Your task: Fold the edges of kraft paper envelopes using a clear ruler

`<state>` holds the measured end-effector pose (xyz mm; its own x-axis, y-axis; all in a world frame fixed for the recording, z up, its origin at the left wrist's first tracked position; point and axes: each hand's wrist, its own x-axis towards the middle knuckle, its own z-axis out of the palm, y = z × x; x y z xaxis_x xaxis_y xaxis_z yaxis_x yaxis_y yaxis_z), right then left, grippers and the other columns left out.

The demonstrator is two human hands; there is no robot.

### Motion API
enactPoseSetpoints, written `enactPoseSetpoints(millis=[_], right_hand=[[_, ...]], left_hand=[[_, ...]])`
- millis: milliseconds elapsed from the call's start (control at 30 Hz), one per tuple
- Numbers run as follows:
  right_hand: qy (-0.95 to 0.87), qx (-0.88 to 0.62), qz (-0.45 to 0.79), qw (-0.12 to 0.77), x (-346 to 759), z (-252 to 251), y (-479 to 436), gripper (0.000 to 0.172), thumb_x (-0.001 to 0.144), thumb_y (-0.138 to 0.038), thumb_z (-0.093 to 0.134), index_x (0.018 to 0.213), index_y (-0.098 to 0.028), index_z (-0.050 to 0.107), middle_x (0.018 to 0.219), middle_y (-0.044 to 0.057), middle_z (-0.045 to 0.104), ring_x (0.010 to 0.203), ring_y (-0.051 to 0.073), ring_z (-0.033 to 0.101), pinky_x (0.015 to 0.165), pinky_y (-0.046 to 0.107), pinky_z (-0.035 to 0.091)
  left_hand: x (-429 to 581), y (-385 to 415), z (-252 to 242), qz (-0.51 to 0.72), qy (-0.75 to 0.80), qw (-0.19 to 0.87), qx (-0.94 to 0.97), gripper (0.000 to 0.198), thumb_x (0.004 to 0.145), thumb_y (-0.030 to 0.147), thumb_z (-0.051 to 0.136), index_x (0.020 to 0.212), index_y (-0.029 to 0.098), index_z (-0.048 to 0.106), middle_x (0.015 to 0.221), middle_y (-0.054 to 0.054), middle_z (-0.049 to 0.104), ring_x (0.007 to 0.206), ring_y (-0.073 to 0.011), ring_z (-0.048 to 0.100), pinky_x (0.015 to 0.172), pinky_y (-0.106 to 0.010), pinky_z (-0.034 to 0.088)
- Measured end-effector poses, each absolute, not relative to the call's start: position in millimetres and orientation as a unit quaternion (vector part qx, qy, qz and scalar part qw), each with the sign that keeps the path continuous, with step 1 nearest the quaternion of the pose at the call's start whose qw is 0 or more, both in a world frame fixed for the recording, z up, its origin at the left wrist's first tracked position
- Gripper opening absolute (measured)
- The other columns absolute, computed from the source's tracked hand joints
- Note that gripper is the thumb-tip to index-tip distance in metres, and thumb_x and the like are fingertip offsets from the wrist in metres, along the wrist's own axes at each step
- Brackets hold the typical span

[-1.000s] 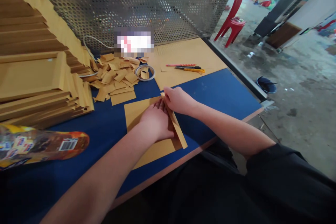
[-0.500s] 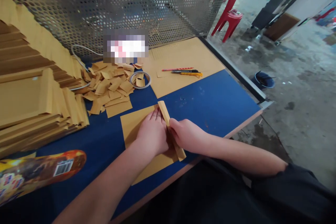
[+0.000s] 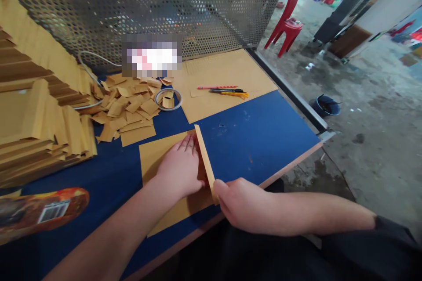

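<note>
A brown kraft paper sheet [image 3: 150,158] lies on the blue tabletop near its front edge. Its right side is folded up into a narrow standing flap [image 3: 204,153]. My left hand [image 3: 180,169] rests flat on the sheet beside the flap, fingers stretched out towards the far edge. At the near end of the flap, my right hand [image 3: 239,202] is closed with thumb and fingers pinching the fold. The fingertips beneath the right hand are hidden.
Stacks of folded brown paper pieces [image 3: 20,109] stand at the left, beside a pile of small paper scraps [image 3: 132,101] and a tape roll [image 3: 168,99]. A pencil [image 3: 217,87] and yellow cutter [image 3: 234,94] lie on a larger sheet [image 3: 227,66]. A printed packet [image 3: 54,210] sits at front left.
My right hand has slid along the flap towards the near table edge. The flap stands more upright. My left hand stays flat on the sheet, and the view has shifted slightly.
</note>
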<state>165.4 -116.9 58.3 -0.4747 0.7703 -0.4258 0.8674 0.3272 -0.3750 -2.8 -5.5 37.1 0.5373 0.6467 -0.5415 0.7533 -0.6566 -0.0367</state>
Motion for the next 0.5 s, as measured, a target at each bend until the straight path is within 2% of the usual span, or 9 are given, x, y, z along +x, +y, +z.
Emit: enactPoseSetpoints(millis=[67,133,200,300,433,500], right_hand=[[0.804,0.539,-0.244,0.062,178.9,69.0,-87.3,0.01,0.094,-0.013,0.058,0.1,-0.019,0.064,0.07,0.002,0.067,0.053,0.015,0.045,0.054,0.033,0.022],[0.808,0.546,-0.223,0.003,193.6,74.6,-42.1,0.01,0.095,-0.016,0.057,0.102,-0.019,0.063,0.067,0.0,0.064,0.053,0.014,0.042,0.056,0.031,0.022],[0.816,0.531,-0.213,-0.08,208.5,70.3,9.0,0.01,0.094,-0.014,0.057,0.099,-0.019,0.062,0.069,-0.001,0.064,0.059,0.013,0.047,0.06,0.028,0.028],[0.818,0.48,-0.267,-0.171,234.2,48.4,67.4,0.009,0.09,-0.011,0.058,0.091,-0.019,0.061,0.076,0.0,0.068,0.069,0.012,0.06,0.069,0.025,0.039],[0.817,0.431,-0.323,-0.204,282.5,19.0,79.7,0.006,0.093,-0.02,0.06,0.089,-0.02,0.064,0.073,-0.001,0.069,0.063,0.012,0.061,0.065,0.024,0.044],[0.813,0.452,-0.298,-0.214,309.2,10.0,67.9,0.009,0.096,-0.025,0.061,0.091,-0.02,0.066,0.074,0.0,0.071,0.064,0.012,0.064,0.064,0.024,0.046]], left_hand=[[-3.3,-5.8,35.6,-0.268,0.402,0.107,0.869,0.125,0.081,0.059,0.077,0.17,-0.009,0.022,0.181,-0.03,0.013,0.172,-0.041,0.016,0.142,-0.048,0.013],[-4.6,-6.5,32.8,-0.26,0.4,0.112,0.872,0.126,0.081,0.06,0.079,0.17,-0.009,0.023,0.18,-0.031,0.014,0.172,-0.042,0.018,0.142,-0.05,0.015],[-6.7,-7.8,28.9,-0.243,0.404,0.117,0.874,0.127,0.079,0.061,0.081,0.169,-0.009,0.025,0.179,-0.031,0.016,0.171,-0.0434,0.019,0.142,-0.053,0.017],[-11.8,-11.1,24.0,-0.222,0.415,0.134,0.872,0.125,0.076,0.062,0.085,0.167,-0.008,0.034,0.179,-0.03,0.018,0.17,-0.045,0.022,0.142,-0.055,0.02],[-22.8,-17.7,23.8,-0.224,0.412,0.114,0.876,0.124,0.074,0.067,0.089,0.167,0.0,0.043,0.179,-0.026,0.025,0.169,-0.045,0.028,0.14,-0.056,0.028],[-28.6,-19.8,25.1,-0.217,0.405,0.097,0.883,0.125,0.068,0.066,0.095,0.165,0.004,0.048,0.176,-0.026,0.033,0.165,-0.046,0.037,0.137,-0.056,0.035]])
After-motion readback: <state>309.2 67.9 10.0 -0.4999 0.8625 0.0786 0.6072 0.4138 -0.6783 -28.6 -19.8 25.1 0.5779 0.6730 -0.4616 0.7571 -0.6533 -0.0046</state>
